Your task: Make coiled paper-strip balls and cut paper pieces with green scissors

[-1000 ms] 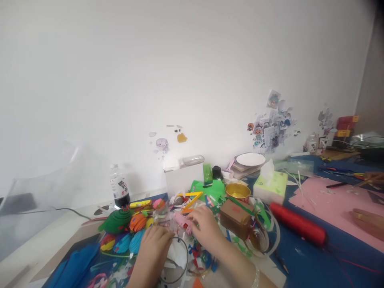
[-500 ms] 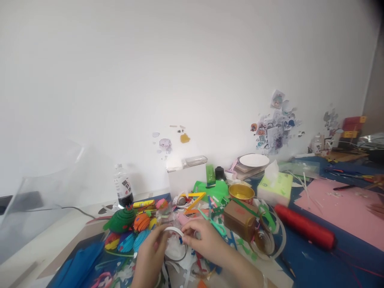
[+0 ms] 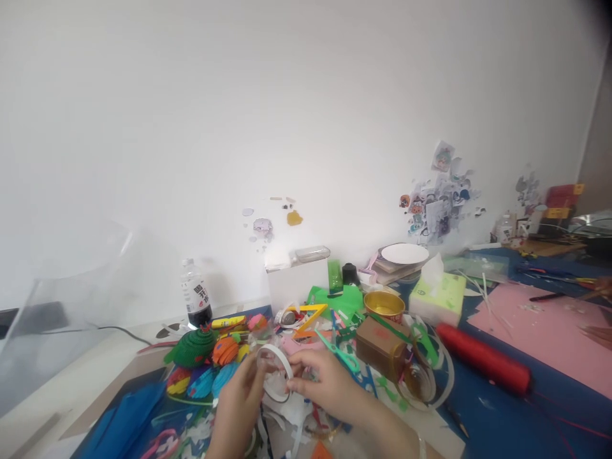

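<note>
Both my hands meet low in the middle of the view over a heap of coloured paper scraps. My left hand (image 3: 239, 408) and my right hand (image 3: 325, 386) both pinch a loop of white paper strip (image 3: 276, 371), held upright between them just above the table. White paper scraps (image 3: 294, 417) lie under my hands. Green-handled scissors (image 3: 337, 350) lie just right of my right hand. Left of my left hand sit folded paper shapes in green (image 3: 191, 346) and orange (image 3: 224, 350).
A brown box (image 3: 380, 347), a gold tin (image 3: 384, 305), a tissue pack (image 3: 440, 298) and a red roll (image 3: 482, 366) lie to the right. Behind stand a cola bottle (image 3: 195, 299) and a white box (image 3: 296, 284). Pink sheet (image 3: 545, 331) at far right. Clear plastic sheet (image 3: 67, 299) at left.
My hands have lifted off the scrap heap and come together, raising the white strip into an upright loop. The other person's hand at the right edge is gone from view.
</note>
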Available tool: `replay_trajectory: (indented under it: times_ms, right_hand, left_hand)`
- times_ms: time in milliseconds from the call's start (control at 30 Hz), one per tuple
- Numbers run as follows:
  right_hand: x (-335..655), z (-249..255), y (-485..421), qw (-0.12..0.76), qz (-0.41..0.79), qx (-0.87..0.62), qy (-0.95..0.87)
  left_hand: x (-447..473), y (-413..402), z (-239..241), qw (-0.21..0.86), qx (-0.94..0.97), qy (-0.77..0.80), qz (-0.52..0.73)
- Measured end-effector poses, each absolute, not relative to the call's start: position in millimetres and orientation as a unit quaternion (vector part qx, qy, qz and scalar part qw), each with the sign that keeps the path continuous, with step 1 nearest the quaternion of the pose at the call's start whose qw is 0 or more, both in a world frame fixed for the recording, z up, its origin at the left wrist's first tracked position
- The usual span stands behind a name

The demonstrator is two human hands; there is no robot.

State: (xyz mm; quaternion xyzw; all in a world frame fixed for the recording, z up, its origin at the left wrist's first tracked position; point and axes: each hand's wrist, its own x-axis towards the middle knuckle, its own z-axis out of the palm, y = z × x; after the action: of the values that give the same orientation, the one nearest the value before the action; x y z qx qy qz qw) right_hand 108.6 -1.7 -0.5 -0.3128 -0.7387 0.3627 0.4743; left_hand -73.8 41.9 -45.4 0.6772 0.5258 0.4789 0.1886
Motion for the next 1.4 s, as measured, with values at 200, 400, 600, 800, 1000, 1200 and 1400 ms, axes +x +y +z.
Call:
replay_trajectory:
  times_ms: [200,400,600,800,1000,1200,1400]
  right_hand:
    - [112,-2,7,0.580,0.435,-0.318,-0.611]
    - [116,-7,19,0.677,0.443,-0.364,-0.461]
    - [119,-14,27,0.613,0.393,-0.413,-0.546]
    - [127,-18,31,0.532,0.235,-0.511,-0.633]
    - [133,-17,33,0.418,0.020,-0.534,-0.734]
    - [133,-28,37,0.439,0.058,-0.547,-0.710]
    - [115,-14,16,0.501,0.214,-0.410,-0.732]
  left_hand:
    - [-82,46,-39,-0.078,0.804,0.448,0.382]
    - [-86,40,-28,-0.177,0.844,0.472,0.182]
    - [-84,36,-29,-0.130,0.865,0.477,0.081]
    - [-97,44,-20,-0.048,0.889,0.449,0.079]
    - [-87,40,-5,0.219,0.768,0.492,0.347]
    - [-68,25,-11,0.562,0.565,0.406,0.448]
    - [-64,24,-17,0.616,0.541,0.342,0.459]
